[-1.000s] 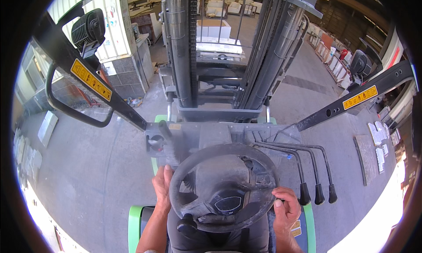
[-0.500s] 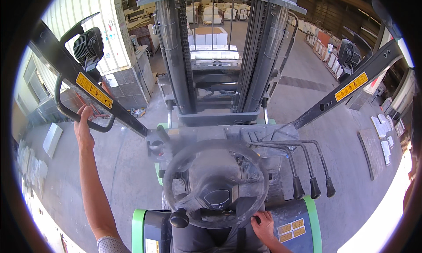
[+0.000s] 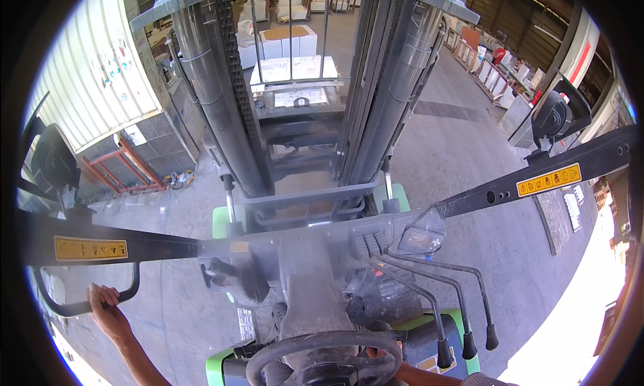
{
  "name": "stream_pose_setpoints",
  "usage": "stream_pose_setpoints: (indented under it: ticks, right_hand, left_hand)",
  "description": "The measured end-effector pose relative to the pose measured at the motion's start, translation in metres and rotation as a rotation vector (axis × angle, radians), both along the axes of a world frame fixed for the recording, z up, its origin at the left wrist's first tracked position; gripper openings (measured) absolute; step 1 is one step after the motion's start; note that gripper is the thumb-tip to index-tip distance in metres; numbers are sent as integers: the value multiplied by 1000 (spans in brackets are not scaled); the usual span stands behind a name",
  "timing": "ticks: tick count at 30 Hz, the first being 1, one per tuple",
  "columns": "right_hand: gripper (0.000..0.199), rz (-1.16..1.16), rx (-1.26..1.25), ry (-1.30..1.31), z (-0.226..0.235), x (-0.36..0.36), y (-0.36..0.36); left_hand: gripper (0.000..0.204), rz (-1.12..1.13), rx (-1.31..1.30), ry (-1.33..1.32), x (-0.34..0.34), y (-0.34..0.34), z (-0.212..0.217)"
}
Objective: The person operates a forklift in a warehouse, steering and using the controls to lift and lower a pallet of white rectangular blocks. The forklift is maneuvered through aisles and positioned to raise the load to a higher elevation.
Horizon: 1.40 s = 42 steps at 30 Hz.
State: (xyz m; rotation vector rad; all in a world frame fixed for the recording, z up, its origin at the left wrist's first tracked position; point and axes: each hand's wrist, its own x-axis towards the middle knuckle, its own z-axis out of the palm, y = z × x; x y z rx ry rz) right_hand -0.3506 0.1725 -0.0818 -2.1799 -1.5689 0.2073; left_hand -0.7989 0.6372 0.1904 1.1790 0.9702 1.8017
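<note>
- Black steel makes up the grab handle [image 3: 80, 304] at the lower left of the frame, a curved bar hanging under the left cab pillar [image 3: 100, 246].
- One left hand [image 3: 107, 310] shows at the lower left, its fingers curled shut around that handle, the bare forearm running down to the bottom edge.
- One right hand [image 3: 392, 364] is only partly seen at the bottom centre, behind the rim of the steering wheel [image 3: 322, 356]; it lies against the wheel, but I cannot tell whether it grips it.
- One steering wheel, dark and dusty, is cut by the bottom edge, just below the grey dashboard [image 3: 315, 252].
- Three black-knobbed levers [image 3: 463, 332] stand side by side at the lower right of centre, near the right hand but apart from it.
- Two yellow warning labels show, one on the left pillar [image 3: 90, 248] and one on the right cab pillar [image 3: 550, 179].
- Two round mirrors are in view, one at the far left [image 3: 54, 161] and one at the upper right [image 3: 553, 116].
- One grey mast [image 3: 302, 84] with two upright rails fills the upper centre.
- White stacked slabs [image 3: 292, 44] lie beyond the mast at the top centre.
- One red metal rack [image 3: 124, 164] stands on the concrete floor [image 3: 456, 144] at the left, by a pale corrugated wall [image 3: 100, 77].
</note>
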Motion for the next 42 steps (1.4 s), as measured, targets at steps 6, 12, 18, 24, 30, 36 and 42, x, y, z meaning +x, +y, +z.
stream_pose_setpoints:
  ticks: [6, 12, 18, 24, 30, 36, 42]
  right_hand:
    - [19, 6, -50, -36, 26, 15, 40]
    - [16, -11, 46, 44, 10, 29, 75]
    - [18, -14, 110, 32, -36, 33, 61]
    - [33, -40, 275, 25, -103, -4, 7]
    - [22, -238, 362, 392, -30, -45, -45]
    - [14, -352, 580, 300, 102, -123, -98]
    - [25, 83, 674, 301, 190, -161, -59]
  left_hand:
    - [33, -27, -2, -2, 8, 5, 5]
    - [35, 8, -10, 11, 14, 8, 5]
    - [42, 1, 26, -17, 7, 4, -2]
    - [39, 23, 58, -26, -2, -4, -6]
    - [36, 48, 76, 4, -8, -16, 2]
    - [41, 56, 165, 58, -13, -26, 5]
    - [42, 65, 149, -4, -12, -22, 1]
